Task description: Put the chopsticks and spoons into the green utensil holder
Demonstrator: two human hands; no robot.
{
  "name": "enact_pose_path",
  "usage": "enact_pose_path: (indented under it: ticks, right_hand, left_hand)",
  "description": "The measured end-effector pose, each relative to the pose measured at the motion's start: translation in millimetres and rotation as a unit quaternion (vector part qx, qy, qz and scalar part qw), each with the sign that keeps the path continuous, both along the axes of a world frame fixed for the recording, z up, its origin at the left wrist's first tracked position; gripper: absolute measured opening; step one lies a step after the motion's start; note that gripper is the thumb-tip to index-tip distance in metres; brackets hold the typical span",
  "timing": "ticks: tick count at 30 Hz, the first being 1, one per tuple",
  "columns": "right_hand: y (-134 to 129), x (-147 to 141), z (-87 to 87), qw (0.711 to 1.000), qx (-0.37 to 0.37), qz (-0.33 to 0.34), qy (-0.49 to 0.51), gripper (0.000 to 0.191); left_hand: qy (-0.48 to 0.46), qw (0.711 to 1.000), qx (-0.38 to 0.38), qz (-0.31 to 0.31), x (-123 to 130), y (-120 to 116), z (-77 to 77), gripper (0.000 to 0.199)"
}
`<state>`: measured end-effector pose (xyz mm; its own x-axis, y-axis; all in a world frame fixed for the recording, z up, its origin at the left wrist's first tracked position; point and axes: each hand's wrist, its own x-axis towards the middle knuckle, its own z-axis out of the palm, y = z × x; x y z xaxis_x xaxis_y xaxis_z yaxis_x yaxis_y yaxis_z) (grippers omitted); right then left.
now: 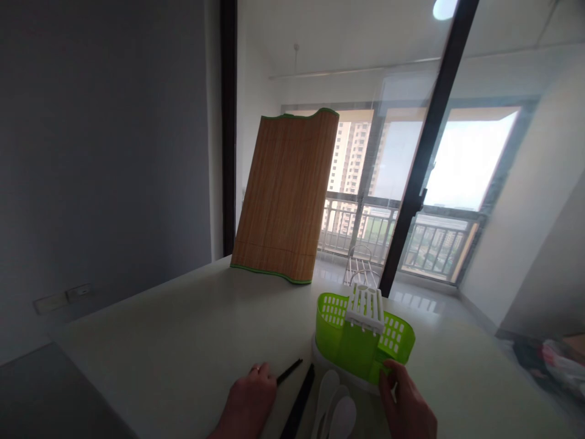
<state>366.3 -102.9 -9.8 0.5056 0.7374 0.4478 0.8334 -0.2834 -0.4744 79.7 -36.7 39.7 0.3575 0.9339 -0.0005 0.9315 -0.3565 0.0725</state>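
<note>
My left hand (256, 393) rests low on the table with its fingers curled. Out of it, toward the right, sticks the end of a thin black piece, seemingly chopsticks (291, 369). Beside that lie more dark chopsticks (299, 402), running toward the bottom edge. Several white spoons (342, 417) are bunched just right of them, their handles partly cut off by the frame. A bright green cutlery caddy (359, 353) with slotted sides and a white slotted rack on top stands behind the spoons. My right hand (406, 399) pinches its lower front right part between thumb and fingers.
A bamboo mat (286, 195) with green edging stands upright at the back of the white table (183, 341). Behind it is a glass sliding door with a dark frame (418, 177). A grey wall (105, 152) rises at the left.
</note>
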Motion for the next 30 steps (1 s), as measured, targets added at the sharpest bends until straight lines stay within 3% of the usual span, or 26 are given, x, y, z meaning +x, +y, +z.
enact_pose_path:
  ticks: [6, 10, 13, 18, 22, 25, 30]
  right_hand:
    - [0, 1, -2.9, 1.000, 0.020, 0.016, 0.000, 0.030]
    - [-1, -8, -2.5, 0.998, 0.050, -0.004, -0.034, 0.033]
    - [0, -14, -1.3, 0.996, 0.068, -0.016, -0.048, 0.036]
    - [0, -16, -0.5, 0.996, 0.066, -0.012, -0.051, 0.036]
    - [-1, -15, -0.3, 0.998, 0.056, -0.005, -0.035, 0.036]
    - [-1, -16, 1.0, 0.998, 0.052, -0.002, -0.032, 0.037]
    - [-1, -15, 0.8, 0.996, 0.072, -0.009, -0.049, 0.040]
  left_hand:
    - [0.072, 0.996, 0.048, 0.001, 1, 11, 2.0, 0.042]
    - [0.059, 0.997, 0.051, 0.009, -2, 19, 4.3, 0.041]
    - [0.036, 0.998, 0.055, -0.004, -11, 26, 16.2, 0.035]
    - [-0.136, 0.984, 0.070, -0.091, -32, 41, 56.4, 0.026]
    - [-0.356, 0.927, -0.024, -0.114, -41, 52, 80.9, 0.032]
    - [-0.444, 0.888, -0.075, -0.094, -41, 55, 84.6, 0.042]
    - [-0.430, 0.896, -0.043, -0.103, -40, 56, 74.8, 0.034]
